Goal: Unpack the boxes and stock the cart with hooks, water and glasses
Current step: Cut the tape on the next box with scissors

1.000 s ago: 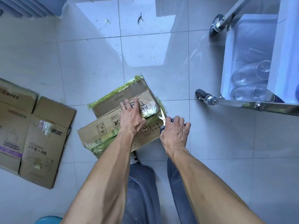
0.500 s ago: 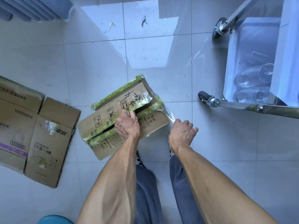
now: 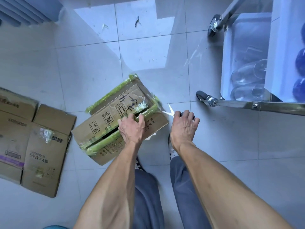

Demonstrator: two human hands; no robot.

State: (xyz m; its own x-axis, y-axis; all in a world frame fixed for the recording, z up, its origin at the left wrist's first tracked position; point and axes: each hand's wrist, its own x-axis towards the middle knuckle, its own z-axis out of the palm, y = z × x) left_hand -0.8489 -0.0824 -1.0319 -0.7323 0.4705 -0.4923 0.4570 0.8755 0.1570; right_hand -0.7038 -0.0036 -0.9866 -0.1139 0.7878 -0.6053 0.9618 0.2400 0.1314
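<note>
The scissors have swung clear of the taped box, right hand gripping them, left hand curled into the slit. Open blades beside those fingers could nick them. One sealed box, two flattened boxes, perhaps three glasses on the cart.

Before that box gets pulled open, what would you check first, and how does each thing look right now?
1. Top seam of the taped cardboard box cut: ok, a dark gap shows between the flaps.
2. Left hand on the flap edge: ok, fingers curl into the gap.
3. Scissors clear of the box: ok, the right hand holds them beside it, blades pointing away.
4. Contents safe to lift: cannot tell, the inside is dark.
5. Room on the cart: cannot tell; glasses lie on the lower shelf.
</note>
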